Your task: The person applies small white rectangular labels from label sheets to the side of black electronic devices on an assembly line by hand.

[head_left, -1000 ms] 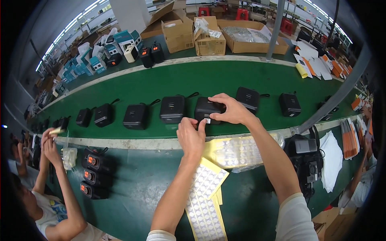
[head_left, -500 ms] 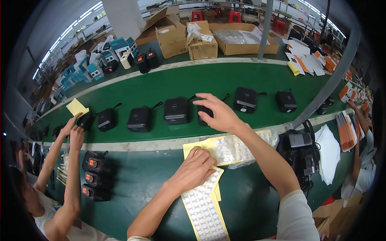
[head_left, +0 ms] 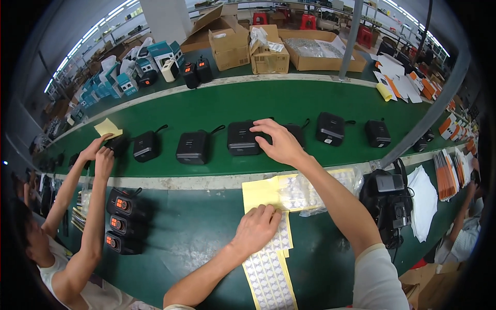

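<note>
My right hand (head_left: 281, 144) reaches over the green belt with thumb and fingers apart. Its fingertips are at the right edge of a black box-shaped device (head_left: 242, 138); whether they press on it I cannot tell. Partly behind this hand is another black device (head_left: 296, 133) with a strap. Nearer me, my left hand (head_left: 256, 228) rests closed, fingers curled, on a long sheet of small round-looking stickers (head_left: 268, 276); its fingertips are partly hidden. Under and beyond it lie yellow backing paper (head_left: 260, 194) and more sticker sheets in a clear plastic bag (head_left: 323, 190).
More black devices (head_left: 193, 148) line the belt (head_left: 217, 103). Three with orange-marked fronts (head_left: 122, 224) stand on the bench at left, beside a co-worker's arms (head_left: 90, 206). A dark bundle with cables (head_left: 385, 199), a white bag (head_left: 421, 201) and a metal post (head_left: 429, 119) are at right.
My right hand has shifted left relative to the devices, from the partly hidden one to the larger one beside it. My left hand has moved slightly nearer me along the stickers. The view has shifted.
</note>
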`<state>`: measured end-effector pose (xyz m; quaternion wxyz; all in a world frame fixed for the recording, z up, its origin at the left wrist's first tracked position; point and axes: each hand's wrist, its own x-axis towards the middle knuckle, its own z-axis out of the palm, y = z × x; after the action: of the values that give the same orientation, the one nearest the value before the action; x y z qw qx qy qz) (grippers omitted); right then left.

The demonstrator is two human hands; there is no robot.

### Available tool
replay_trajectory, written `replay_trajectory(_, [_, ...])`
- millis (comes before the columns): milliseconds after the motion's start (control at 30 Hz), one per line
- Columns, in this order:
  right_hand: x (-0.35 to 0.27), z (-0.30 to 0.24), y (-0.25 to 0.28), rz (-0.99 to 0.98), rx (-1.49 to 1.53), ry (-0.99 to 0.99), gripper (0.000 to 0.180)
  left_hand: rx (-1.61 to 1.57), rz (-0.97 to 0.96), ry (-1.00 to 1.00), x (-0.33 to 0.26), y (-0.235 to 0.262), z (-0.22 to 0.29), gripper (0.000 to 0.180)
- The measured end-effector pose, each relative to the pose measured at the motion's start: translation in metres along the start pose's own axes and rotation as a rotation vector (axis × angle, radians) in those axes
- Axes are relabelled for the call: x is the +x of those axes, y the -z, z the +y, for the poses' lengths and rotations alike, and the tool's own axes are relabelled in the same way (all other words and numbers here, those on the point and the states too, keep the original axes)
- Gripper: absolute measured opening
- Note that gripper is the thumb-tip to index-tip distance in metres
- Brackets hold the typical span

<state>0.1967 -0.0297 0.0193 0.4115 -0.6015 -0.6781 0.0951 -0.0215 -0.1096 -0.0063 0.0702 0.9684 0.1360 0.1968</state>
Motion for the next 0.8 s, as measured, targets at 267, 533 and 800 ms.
replay_trajectory(267, [0.004,0.006,-0.004,-0.002,-0.007,-0.013,0.031,0.072,0.109,-0.027,-0.007,-0.012,0.007,0.027])
replay_trajectory(533, [0.015,0.013,-0.001,-0.285,-0.295,-0.008,0.07,-0.036,0.133,-0.213,-0.012,-0.01,0.002,0.02])
replay_trajectory(800, [0.02,0.019,0.019,-0.338,-0.301,-0.037,0.071,-1.081,0.32,0.676,0.025,0.003,-0.057,0.008])
